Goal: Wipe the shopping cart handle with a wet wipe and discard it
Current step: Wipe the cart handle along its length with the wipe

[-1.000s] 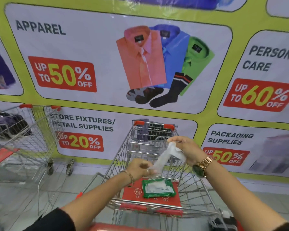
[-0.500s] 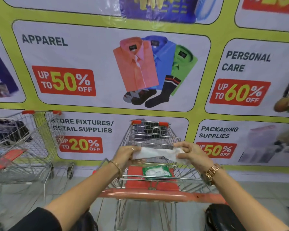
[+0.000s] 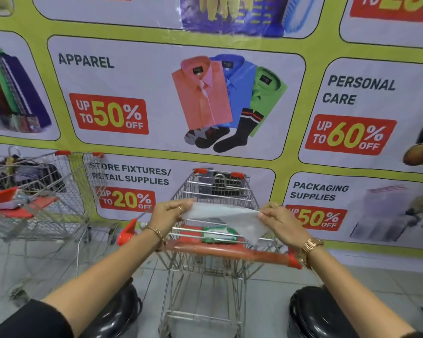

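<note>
A white wet wipe is stretched out flat between both hands, above the cart. My left hand pinches its left edge and my right hand pinches its right edge. Below the wipe runs the red handle of a metal shopping cart, a little under and nearer than the hands; the wipe's lower corner hangs just above it. A green pack of wipes lies on the cart's red child seat behind the handle.
A second wire cart with a red seat and dark items stands to the left. Two black round bins or bags sit on the tiled floor on either side of the cart. A printed banner wall stands right behind the carts.
The wipe, bunched between my hands a second ago, has been pulled open wide. My hands moved apart and the view tilted so the red handle shows below them.
</note>
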`<state>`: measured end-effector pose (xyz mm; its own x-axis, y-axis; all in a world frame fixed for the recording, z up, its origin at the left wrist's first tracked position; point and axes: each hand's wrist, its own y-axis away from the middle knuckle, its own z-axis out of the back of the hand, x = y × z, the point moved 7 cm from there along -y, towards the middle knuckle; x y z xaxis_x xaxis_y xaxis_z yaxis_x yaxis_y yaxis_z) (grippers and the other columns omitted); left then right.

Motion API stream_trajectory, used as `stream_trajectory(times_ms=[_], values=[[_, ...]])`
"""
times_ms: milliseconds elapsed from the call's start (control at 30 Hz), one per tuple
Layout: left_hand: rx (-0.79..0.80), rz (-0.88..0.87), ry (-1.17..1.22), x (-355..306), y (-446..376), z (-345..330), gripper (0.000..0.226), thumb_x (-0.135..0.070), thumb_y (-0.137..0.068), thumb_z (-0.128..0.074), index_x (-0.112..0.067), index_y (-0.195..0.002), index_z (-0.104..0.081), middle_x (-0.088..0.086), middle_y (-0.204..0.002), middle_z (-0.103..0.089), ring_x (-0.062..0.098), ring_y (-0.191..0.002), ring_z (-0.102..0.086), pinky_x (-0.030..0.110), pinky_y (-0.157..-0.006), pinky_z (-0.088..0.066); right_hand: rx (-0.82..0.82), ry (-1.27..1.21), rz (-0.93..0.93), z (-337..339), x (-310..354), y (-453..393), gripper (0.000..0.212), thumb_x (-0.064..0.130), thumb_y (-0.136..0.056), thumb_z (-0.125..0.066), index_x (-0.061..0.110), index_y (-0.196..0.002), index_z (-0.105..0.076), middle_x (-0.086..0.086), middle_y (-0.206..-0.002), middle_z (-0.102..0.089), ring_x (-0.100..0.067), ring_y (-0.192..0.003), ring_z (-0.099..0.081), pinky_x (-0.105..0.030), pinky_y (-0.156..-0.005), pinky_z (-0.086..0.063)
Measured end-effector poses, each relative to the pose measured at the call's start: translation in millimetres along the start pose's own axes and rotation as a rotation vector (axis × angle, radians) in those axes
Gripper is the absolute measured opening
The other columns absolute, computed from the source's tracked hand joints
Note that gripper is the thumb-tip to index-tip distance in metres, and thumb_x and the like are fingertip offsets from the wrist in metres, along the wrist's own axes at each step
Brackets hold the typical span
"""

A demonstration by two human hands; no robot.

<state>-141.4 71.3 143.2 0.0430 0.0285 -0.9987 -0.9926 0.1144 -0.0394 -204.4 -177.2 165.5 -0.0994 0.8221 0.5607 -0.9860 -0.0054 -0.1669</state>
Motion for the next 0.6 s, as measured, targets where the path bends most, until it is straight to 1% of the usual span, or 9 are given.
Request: stream_trajectory(times_ms=[33,100,133,200,267,333,400,500,600], values=[[-0.028,-0.031,-0.012,-3,9,0,0.029,-0.005,-0.085,-0.057,0.005,-0.113,-0.062,0.002,-0.109,-0.062,0.017,-0.094,-0.058,0.010,-0.069,-0.054,-0.008,0.055,0.040,2,2,7,0.032,0.024,-0.095,-0.041,0.002,-0.092,-0.065,-0.004,-0.093,-0.050,-0.018,-0.088,-0.048,-0.017,-0.067,-0.037],[-0.103,-0.081,-0.043,-6,25,2,0.030,-0.003,-0.085,-0.058,0.007,-0.112,-0.061,0.002,-0.110,-0.061,0.017,-0.099,-0.058,0.020,-0.084,-0.055,-0.027,0.125,0.113,5,9,18,0.031,0.024,-0.095,-0.040,0.006,-0.102,-0.065,-0.003,-0.090,-0.047,-0.017,-0.086,-0.045,-0.012,-0.063,-0.031],[-0.139,-0.101,-0.059,-7,33,3,0.030,-0.002,-0.084,-0.060,0.009,-0.111,-0.061,0.004,-0.109,-0.061,0.016,-0.096,-0.059,0.020,-0.084,-0.055,-0.035,0.155,0.141,6,11,23,0.031,0.022,-0.095,-0.040,0.007,-0.107,-0.064,-0.003,-0.090,-0.048,-0.017,-0.085,-0.046,-0.012,-0.061,-0.029],[-0.190,-0.110,-0.081,-7,49,2,0.030,0.000,-0.081,-0.062,0.011,-0.109,-0.061,0.008,-0.106,-0.063,0.014,-0.087,-0.060,0.005,-0.067,-0.053,-0.051,0.189,0.165,6,13,33,0.029,0.019,-0.095,-0.041,0.006,-0.112,-0.062,-0.006,-0.092,-0.054,-0.020,-0.088,-0.051,-0.015,-0.060,-0.029],[-0.215,-0.102,-0.092,-5,60,2,0.027,0.000,-0.079,-0.065,0.009,-0.105,-0.065,0.007,-0.093,-0.066,0.010,-0.074,-0.059,0.000,-0.055,-0.049,-0.083,0.140,0.140,10,13,41,0.027,0.015,-0.093,-0.047,0.007,-0.112,-0.062,-0.009,-0.097,-0.065,-0.020,-0.090,-0.056,-0.013,-0.064,-0.035],[-0.205,-0.088,-0.106,-3,67,2,0.017,-0.001,-0.079,-0.066,0.006,-0.093,-0.069,0.002,-0.077,-0.064,0.004,-0.065,-0.057,0.004,-0.051,-0.049,-0.127,0.039,0.099,14,9,50,0.022,0.014,-0.088,-0.055,0.010,-0.108,-0.064,-0.008,-0.098,-0.069,-0.016,-0.085,-0.059,-0.019,-0.070,-0.041],[-0.157,-0.067,-0.129,0,70,1,0.006,-0.004,-0.080,-0.066,-0.006,-0.075,-0.068,0.007,-0.067,-0.059,0.006,-0.056,-0.056,0.008,-0.050,-0.049,-0.147,-0.020,0.057,17,4,57,0.013,0.014,-0.085,-0.059,0.013,-0.098,-0.064,-0.005,-0.088,-0.068,-0.014,-0.079,-0.059,-0.017,-0.064,-0.042],[-0.102,-0.027,-0.244,13,69,-1,0.022,-0.007,-0.081,-0.066,-0.016,-0.061,-0.061,0.010,-0.065,-0.056,0.020,-0.060,-0.052,0.021,-0.053,-0.051,-0.049,0.028,0.036,10,-1,61,0.006,0.016,-0.088,-0.055,0.017,-0.087,-0.062,0.004,-0.077,-0.060,-0.008,-0.068,-0.055,-0.008,-0.054,-0.034],[0.001,-0.019,-0.369,24,69,-10,0.028,-0.009,-0.081,-0.065,-0.019,-0.056,-0.060,-0.001,-0.065,-0.060,0.016,-0.064,-0.056,0.024,-0.057,-0.051,0.073,0.065,0.000,-1,-8,64,0.013,0.019,-0.091,-0.050,0.020,-0.082,-0.059,0.002,-0.074,-0.060,-0.014,-0.069,-0.055,-0.016,-0.056,-0.041]])
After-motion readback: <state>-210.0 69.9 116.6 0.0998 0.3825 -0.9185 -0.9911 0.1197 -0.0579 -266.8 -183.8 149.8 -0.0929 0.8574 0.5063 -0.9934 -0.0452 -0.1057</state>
